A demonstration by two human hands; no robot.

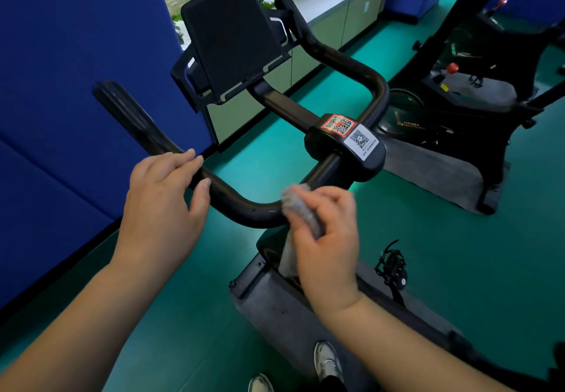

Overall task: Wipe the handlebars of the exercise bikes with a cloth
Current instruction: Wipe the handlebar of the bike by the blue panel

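Your right hand [325,232] pinches the grey cloth [301,208] against the handlebar [244,208] bend at 6 o'clock of the frame (probably mid-wipe, it's blurred). Your left hand [166,199] rests loosely open on the bar at 9 o'clock, steadying it.

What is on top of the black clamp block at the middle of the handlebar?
Two QR-code stickers sit on the clamp block: a red-bordered one and a white one nearer the camera. Their print is too small to read. The block's underside is hidden.
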